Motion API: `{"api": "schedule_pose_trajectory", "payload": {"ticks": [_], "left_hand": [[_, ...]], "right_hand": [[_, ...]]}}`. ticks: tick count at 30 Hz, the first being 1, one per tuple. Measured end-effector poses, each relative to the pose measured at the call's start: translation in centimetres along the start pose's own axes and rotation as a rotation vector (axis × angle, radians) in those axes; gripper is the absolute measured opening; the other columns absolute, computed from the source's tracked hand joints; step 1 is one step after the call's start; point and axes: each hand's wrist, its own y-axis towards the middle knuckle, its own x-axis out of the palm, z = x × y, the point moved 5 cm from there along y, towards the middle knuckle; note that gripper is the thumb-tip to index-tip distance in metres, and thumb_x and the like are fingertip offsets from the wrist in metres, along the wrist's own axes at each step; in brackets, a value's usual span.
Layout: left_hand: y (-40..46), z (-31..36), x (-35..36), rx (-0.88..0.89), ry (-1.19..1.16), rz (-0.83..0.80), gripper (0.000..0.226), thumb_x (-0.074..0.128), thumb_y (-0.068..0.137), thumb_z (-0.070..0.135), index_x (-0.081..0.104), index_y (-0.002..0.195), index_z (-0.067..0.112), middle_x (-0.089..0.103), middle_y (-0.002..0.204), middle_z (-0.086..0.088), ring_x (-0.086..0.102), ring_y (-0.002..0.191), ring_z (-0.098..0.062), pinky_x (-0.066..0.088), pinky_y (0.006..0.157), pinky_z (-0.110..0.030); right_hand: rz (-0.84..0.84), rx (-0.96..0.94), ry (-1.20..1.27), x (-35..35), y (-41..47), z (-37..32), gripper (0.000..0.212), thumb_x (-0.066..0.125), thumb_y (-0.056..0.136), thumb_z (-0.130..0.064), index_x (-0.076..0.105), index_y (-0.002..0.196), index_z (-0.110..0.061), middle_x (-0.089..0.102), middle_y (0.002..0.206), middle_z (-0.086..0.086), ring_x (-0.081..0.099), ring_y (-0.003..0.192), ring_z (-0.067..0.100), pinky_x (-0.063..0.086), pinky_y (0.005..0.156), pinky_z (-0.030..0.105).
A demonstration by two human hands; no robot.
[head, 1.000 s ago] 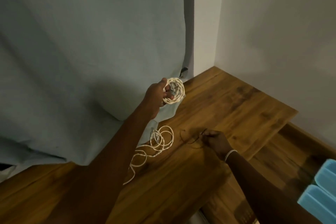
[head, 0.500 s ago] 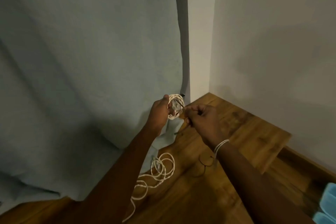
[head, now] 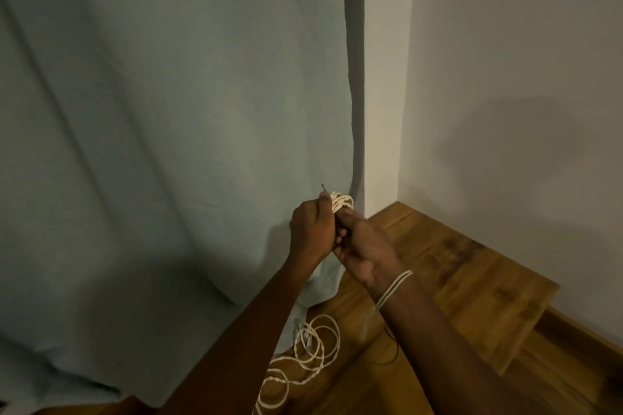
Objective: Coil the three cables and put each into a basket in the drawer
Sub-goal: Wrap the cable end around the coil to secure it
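Nearest, at the bottom of the view, a loose white cable lies in untidy loops on the wooden desk, just right of the left forearm, its near end running out of view. A thin dark cord hangs below the right wrist, beside a white string bracelet, down toward the desk. Farther on, both hands meet above the desk's far left edge. The left hand is closed, its thumb and fingers pinching the left side of a small white coil that sticks up just past the fingertips; a thin dark tip pokes up above the thumb. The right hand is curled against the left, its fingers closed under the coil's right side and touching it. Behind the hands hangs a grey-blue cloth, and to the right stand the white walls of a corner.
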Motion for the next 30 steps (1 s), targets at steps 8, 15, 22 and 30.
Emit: {"api": "schedule_pose_trajectory", "payload": {"ticks": [8,15,22,30], "left_hand": [[0.5,1.2,-1.4,0.122,-0.022,0.106,0.035,0.044,0.099,0.018,0.059,0.07,0.009,0.06,0.063,-0.002,0.059,0.056,-0.009,0.043,0.051,-0.014],[2.7,0.1,-2.2,-0.137,-0.189,0.049,0.024,0.049,0.096,0.023,0.061,0.102,0.003,0.063,0.094,-0.009,0.06,0.079,-0.017,0.044,0.06,-0.022],[2.1,0.0,-1.5,-0.177,-0.26,0.058,0.02,0.046,0.098,0.02,0.059,0.098,0.005,0.06,0.086,-0.002,0.061,0.078,-0.016,0.051,0.062,-0.024],[2.5,0.5,-2.6,-0.118,-0.217,0.124,0.011,0.046,0.097,0.018,0.052,0.091,0.01,0.058,0.085,-0.003,0.059,0.077,-0.017,0.048,0.061,-0.026]], "right_hand": [[0.049,-0.008,0.052,1.8,1.0,1.0,0.024,0.056,0.099,-0.017,0.068,0.116,-0.004,0.061,0.078,0.009,0.056,0.063,0.014,0.055,0.052,0.025],[0.125,-0.064,-0.002,3.1,0.3,0.7,0.012,0.059,0.097,-0.017,0.07,0.103,-0.014,0.063,0.075,0.003,0.053,0.064,0.012,0.05,0.059,0.027],[0.181,-0.167,-0.095,4.3,-0.4,0.0,0.024,0.053,0.099,-0.01,0.068,0.085,-0.023,0.07,0.098,0.006,0.065,0.095,0.024,0.06,0.078,0.038],[0.168,-0.153,-0.189,4.3,-0.4,-0.4,0.019,0.058,0.095,-0.007,0.071,0.081,-0.011,0.067,0.083,0.014,0.063,0.074,0.026,0.059,0.072,0.039]]}}
